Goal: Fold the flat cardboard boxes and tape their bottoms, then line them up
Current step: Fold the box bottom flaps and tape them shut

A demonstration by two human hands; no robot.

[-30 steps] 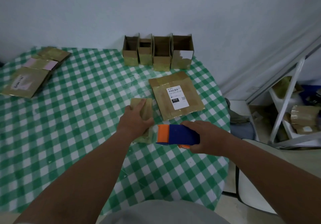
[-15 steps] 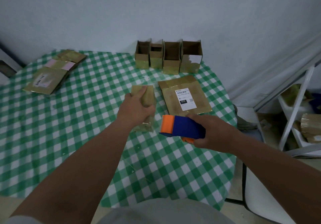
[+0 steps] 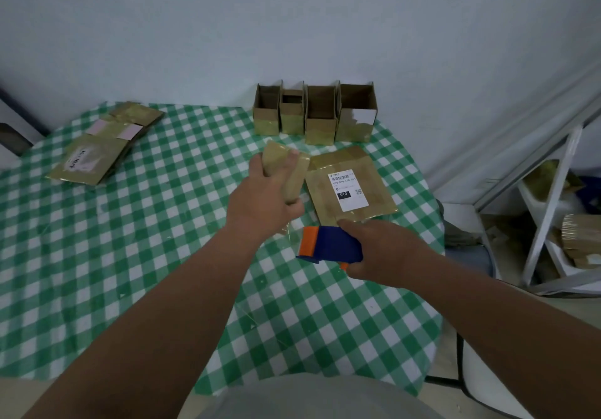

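your left hand (image 3: pixel 265 200) was curled round the small box (image 3: pixel 286 171), thumb on its near side and fingers wrapped over the top, holding it above the checked table (image 3: pixel 113 256), whether just clear of the cloth or touching it the view did not settle. the box's long axis ran away from you toward the wall, tilted a little to the right, with its taped face turned up. your right hand (image 3: pixel 387 252) gripped the blue and orange tape dispenser (image 3: pixel 328 247), fingers closed over its body, orange end pointing left toward the box. the dispenser sat nearer to you than the box and just to its right, so the near end of the box lay close ahead of the orange end. a clear strip seemed to hang between the two, though it was too faint to be sure. the row of four folded boxes (image 3: pixel 313 112) stood upright against the wall, straight beyond the held box and well ahead of both hands; the left hand was the nearer one to it. the labelled flat box (image 3: pixel 351 187) lay just right of the held box, and a stack of flat boxes (image 3: pixel 104 145) lay far off to the left
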